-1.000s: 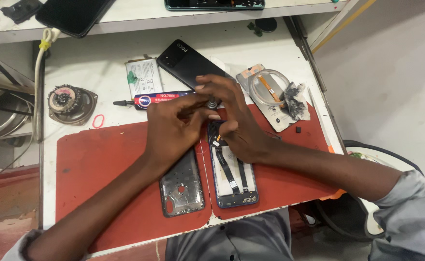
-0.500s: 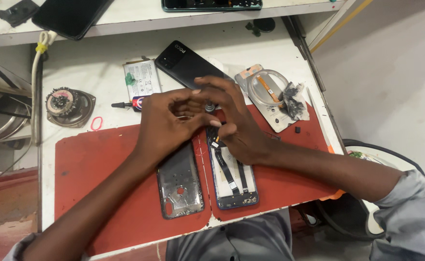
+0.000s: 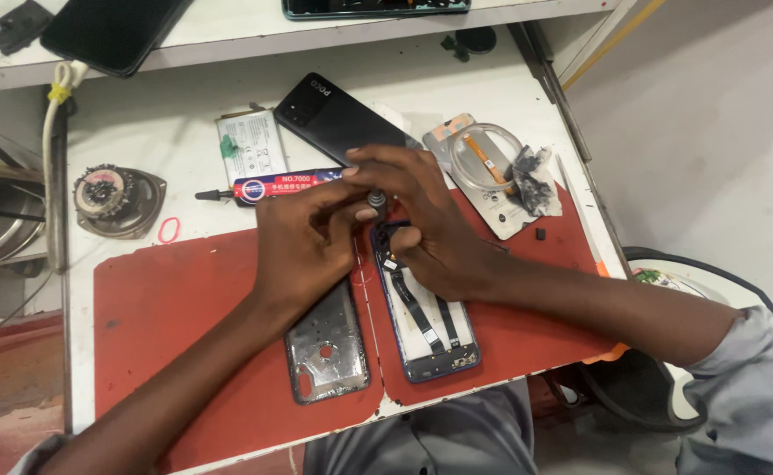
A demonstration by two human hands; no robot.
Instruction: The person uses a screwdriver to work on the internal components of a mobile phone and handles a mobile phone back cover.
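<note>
Lying lengthwise toward the person, the opened phone (image 3: 426,325) under both hands.

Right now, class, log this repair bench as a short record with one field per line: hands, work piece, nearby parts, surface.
Left hand: left hand pinching a small screwdriver
Right hand: right hand steadying the top of the opened phone
Beside it: grey inner frame
Behind the hands: black back cover, battery, glue tube
Surface: red mat on a white table
</note>
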